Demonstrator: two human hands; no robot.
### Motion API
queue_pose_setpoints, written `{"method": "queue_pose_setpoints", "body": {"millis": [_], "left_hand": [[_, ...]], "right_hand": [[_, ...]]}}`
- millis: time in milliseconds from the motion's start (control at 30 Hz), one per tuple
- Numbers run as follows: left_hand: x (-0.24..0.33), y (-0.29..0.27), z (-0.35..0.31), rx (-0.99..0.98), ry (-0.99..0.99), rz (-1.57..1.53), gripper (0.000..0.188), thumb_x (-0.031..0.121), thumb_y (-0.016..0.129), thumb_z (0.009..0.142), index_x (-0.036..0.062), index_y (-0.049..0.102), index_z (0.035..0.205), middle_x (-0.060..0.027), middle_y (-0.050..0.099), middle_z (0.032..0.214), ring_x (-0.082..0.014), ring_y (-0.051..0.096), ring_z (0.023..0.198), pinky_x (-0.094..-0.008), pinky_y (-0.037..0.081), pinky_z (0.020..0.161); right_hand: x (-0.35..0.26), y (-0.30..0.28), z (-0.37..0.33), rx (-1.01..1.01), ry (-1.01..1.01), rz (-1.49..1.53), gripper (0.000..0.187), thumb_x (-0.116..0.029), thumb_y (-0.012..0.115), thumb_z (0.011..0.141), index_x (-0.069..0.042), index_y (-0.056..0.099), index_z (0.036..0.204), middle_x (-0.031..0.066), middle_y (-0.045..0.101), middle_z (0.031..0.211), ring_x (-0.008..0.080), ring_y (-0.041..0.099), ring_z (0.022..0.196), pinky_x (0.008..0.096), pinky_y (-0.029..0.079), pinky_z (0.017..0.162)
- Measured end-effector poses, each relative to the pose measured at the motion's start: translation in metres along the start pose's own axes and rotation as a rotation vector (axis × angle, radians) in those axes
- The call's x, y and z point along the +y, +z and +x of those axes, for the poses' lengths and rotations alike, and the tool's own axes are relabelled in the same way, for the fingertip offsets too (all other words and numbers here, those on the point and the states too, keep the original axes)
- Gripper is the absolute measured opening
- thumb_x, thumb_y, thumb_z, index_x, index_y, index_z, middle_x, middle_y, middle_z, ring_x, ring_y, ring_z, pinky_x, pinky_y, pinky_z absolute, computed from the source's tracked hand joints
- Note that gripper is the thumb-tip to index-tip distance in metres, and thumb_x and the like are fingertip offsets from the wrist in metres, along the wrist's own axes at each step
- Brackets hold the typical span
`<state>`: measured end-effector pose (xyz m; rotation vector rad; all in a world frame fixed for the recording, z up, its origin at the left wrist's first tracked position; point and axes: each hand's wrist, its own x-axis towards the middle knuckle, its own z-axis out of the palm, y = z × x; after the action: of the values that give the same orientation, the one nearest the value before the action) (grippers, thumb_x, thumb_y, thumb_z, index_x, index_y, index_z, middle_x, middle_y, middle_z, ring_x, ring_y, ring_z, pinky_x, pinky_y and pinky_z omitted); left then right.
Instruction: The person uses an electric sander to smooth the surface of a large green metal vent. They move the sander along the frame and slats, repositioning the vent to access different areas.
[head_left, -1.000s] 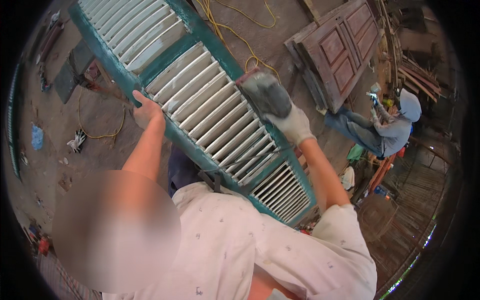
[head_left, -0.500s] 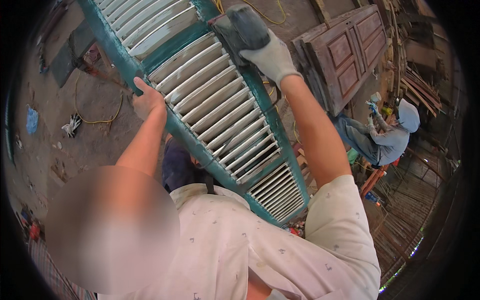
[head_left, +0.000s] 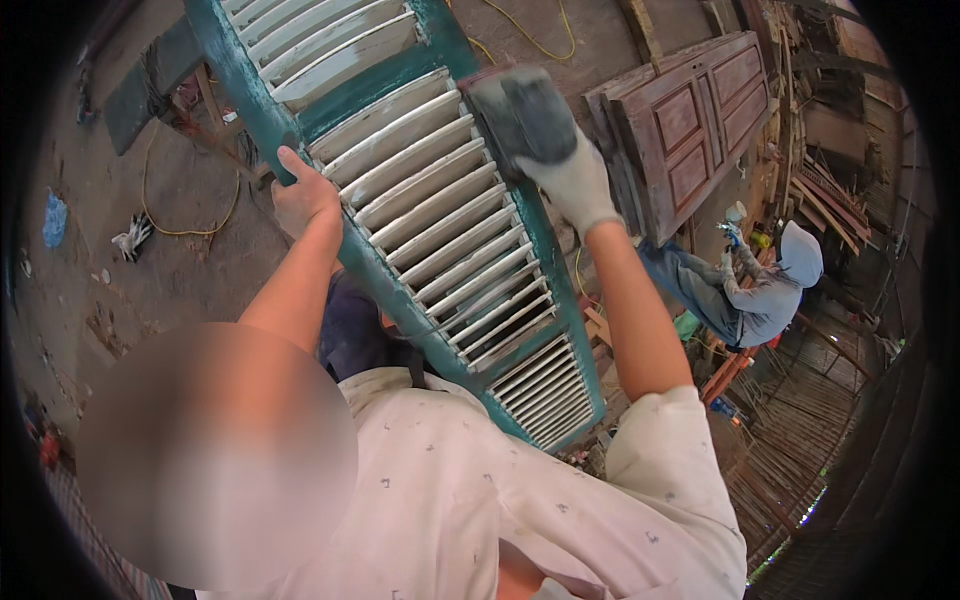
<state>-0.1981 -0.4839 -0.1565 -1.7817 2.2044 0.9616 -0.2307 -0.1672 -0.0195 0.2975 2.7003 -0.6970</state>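
Observation:
A long green louvered shutter point(head_left: 360, 265) with pale, worn slats slants across the view in front of me. My left hand point(head_left: 305, 195), bare, grips its left edge, thumb up beside a cross rail. On the opposite stile, my right hand point(head_left: 572, 180) wears a pale work glove and is closed around a dark power sander point(head_left: 535, 115). The sander's flat base rests along that green stile, next to the upper slats of the middle panel. Its underside is hidden against the wood.
Brown panelled doors point(head_left: 690, 130) lean at the upper right. Beyond them a hooded person point(head_left: 765, 285) holds a small tool. Yellow cords point(head_left: 190, 232) trail over the dirt floor, near a discarded glove point(head_left: 132, 240) and a blue plastic bag point(head_left: 54, 218). Wood strips point(head_left: 830, 200) are piled far right.
The sander and my right hand have slid a little down the right stile, toward me. My left hand keeps its hold on the edge. The whole view has shifted slightly.

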Motion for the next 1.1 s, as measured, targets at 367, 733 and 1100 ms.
{"method": "queue_pose_setpoints", "body": {"millis": [367, 733, 1100], "left_hand": [[0.001, 0.001, 0.005, -0.057, 0.025, 0.046, 0.096, 0.08, 0.036, 0.105, -0.0035, 0.073, 0.135, -0.0293, 0.075, 0.13, -0.0471, 0.071, 0.124, -0.0575, 0.053, 0.107], [0.002, -0.005, 0.002, -0.062, 0.031, 0.014, 0.097, 0.08, 0.034, 0.106, -0.0015, 0.064, 0.148, -0.0261, 0.071, 0.143, -0.0444, 0.068, 0.131, -0.0558, 0.052, 0.112], [0.01, 0.016, -0.027, 0.091, 1.169, -0.54, 0.045, 0.023, 0.07, 0.104, 0.0047, 0.059, 0.143, -0.016, 0.058, 0.147, -0.0362, 0.058, 0.135, -0.0521, 0.043, 0.116]], "right_hand": [[-0.06, 0.01, 0.113, -0.045, -0.058, 0.0, 0.07, -0.045, 0.09, 0.075, -0.005, 0.075, 0.131, 0.0245, 0.075, 0.134, 0.0388, 0.07, 0.13, 0.0468, 0.054, 0.113], [0.079, -0.006, -0.078, -0.066, 0.136, -0.064, 0.077, -0.038, 0.09, 0.08, -0.009, 0.065, 0.147, 0.0218, 0.073, 0.139, 0.0412, 0.068, 0.132, 0.0483, 0.053, 0.112], [0.019, -0.007, -0.021, 0.011, 0.12, -0.106, 0.069, -0.041, 0.086, 0.084, -0.009, 0.067, 0.142, 0.023, 0.074, 0.136, 0.0418, 0.068, 0.13, 0.0496, 0.054, 0.111]]}}
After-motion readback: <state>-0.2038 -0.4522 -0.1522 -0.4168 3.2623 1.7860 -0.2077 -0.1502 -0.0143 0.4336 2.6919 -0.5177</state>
